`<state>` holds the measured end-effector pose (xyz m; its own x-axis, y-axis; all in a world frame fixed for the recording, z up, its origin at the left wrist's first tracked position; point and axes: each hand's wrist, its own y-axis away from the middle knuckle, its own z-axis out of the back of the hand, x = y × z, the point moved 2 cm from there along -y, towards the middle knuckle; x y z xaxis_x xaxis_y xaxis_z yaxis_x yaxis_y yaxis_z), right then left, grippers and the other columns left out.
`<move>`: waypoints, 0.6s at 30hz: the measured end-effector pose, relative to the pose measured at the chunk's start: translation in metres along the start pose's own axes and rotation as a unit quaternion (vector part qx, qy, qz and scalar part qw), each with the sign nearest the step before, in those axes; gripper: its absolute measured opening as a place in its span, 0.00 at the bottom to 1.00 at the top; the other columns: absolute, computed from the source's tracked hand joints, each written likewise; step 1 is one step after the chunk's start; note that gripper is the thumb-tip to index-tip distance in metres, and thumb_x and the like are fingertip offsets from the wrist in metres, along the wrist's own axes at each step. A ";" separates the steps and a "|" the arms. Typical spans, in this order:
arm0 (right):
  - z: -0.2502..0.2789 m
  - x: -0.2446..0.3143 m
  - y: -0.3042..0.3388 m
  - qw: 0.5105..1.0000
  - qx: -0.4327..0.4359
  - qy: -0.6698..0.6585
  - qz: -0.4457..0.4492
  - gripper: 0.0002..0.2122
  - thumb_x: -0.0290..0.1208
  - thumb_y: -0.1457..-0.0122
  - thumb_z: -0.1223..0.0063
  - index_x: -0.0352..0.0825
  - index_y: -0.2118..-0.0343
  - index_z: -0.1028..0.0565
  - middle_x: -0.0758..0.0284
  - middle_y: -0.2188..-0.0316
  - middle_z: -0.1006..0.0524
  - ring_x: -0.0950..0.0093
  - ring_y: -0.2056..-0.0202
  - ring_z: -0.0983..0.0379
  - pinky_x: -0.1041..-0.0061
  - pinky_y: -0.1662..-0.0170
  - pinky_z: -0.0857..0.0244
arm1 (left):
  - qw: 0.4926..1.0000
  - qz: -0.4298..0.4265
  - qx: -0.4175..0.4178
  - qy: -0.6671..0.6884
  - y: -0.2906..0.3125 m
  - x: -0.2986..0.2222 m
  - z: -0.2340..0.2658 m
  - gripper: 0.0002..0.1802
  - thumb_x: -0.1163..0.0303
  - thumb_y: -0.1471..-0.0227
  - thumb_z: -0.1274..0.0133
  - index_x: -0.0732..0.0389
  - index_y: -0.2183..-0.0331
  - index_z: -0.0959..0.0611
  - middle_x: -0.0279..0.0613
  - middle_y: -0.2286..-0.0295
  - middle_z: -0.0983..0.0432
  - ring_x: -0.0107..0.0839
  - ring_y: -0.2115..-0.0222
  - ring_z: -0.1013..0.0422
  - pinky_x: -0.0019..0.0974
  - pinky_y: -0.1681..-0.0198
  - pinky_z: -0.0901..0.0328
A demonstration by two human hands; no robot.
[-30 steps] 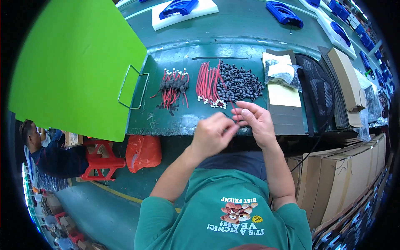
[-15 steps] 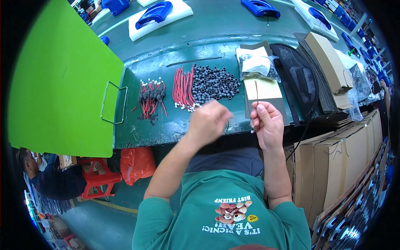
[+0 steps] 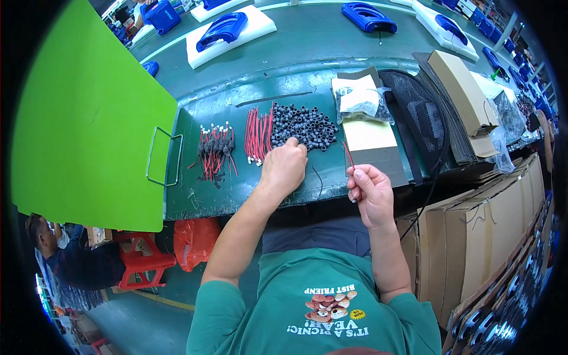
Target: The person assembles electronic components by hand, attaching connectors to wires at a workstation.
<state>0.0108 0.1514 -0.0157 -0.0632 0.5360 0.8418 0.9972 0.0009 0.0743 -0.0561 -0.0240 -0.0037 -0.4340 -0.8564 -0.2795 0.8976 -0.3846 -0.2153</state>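
My right hand pinches a red wire between thumb and fingers, its thin end pointing up over the table's front edge. My left hand is closed at the near edge of a pile of small black ring-shaped parts. Its fingertips touch or nearly touch the pile; what they hold, if anything, is hidden. Left of the pile lies a row of red wires with white connectors. Farther left is a bunch of red wires with black lumps around their middles.
A green board with a metal handle stands at left. A plastic bag lies on paper and card, beside a black mesh bag. Cardboard boxes stand at right. Blue housings sit across the back. Someone sits at far left.
My left hand has moved left to the edge of the black pile, its fingers drawn together. My right hand has come down slightly with the red wire, which now tilts left.
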 end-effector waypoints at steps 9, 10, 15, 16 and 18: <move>-0.014 -0.001 0.005 0.999 0.014 0.032 -0.003 0.05 0.26 0.46 0.52 0.29 0.72 0.28 0.69 0.82 0.29 0.87 0.84 0.37 0.90 0.80 0.41 | 0.992 -0.064 0.035 0.104 -0.004 -0.006 0.006 0.05 0.75 0.62 0.49 0.65 0.76 0.22 0.46 0.78 0.29 0.40 0.78 0.30 0.39 0.74 0.35; -0.016 0.000 0.006 0.999 0.016 0.048 -0.001 0.05 0.26 0.47 0.52 0.29 0.73 0.28 0.69 0.82 0.29 0.87 0.84 0.37 0.90 0.80 0.41 | 0.973 -0.077 -0.001 0.216 -0.002 -0.008 0.008 0.06 0.76 0.61 0.49 0.65 0.75 0.21 0.44 0.79 0.28 0.36 0.81 0.30 0.35 0.77 0.35; -0.022 0.006 0.016 0.994 0.034 0.093 0.049 0.05 0.25 0.49 0.49 0.30 0.76 0.26 0.70 0.83 0.28 0.87 0.84 0.37 0.90 0.81 0.44 | 0.601 0.116 -0.005 0.790 0.019 -0.015 0.012 0.10 0.73 0.51 0.53 0.66 0.65 0.23 0.40 0.75 0.27 0.18 0.85 0.36 0.22 0.83 0.40; -0.023 0.008 0.018 0.991 0.047 0.109 0.063 0.04 0.25 0.50 0.47 0.30 0.76 0.26 0.71 0.83 0.28 0.88 0.83 0.37 0.90 0.81 0.45 | 0.547 0.111 -0.017 0.830 0.023 -0.015 0.009 0.09 0.73 0.50 0.53 0.66 0.65 0.24 0.42 0.74 0.27 0.18 0.85 0.36 0.23 0.83 0.39; -0.028 0.009 0.020 0.989 0.032 0.126 0.074 0.04 0.25 0.50 0.46 0.30 0.77 0.25 0.72 0.84 0.28 0.88 0.83 0.38 0.90 0.81 0.45 | 0.489 0.105 -0.030 0.865 0.028 -0.019 0.009 0.09 0.73 0.50 0.53 0.65 0.65 0.24 0.43 0.73 0.26 0.18 0.85 0.36 0.23 0.83 0.39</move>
<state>0.0292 0.1323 0.0083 0.0849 0.3069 0.9480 0.9961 -0.0050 -0.0876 -0.0218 -0.0214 0.0036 0.2061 0.7192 -0.6635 0.9551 -0.2953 -0.0234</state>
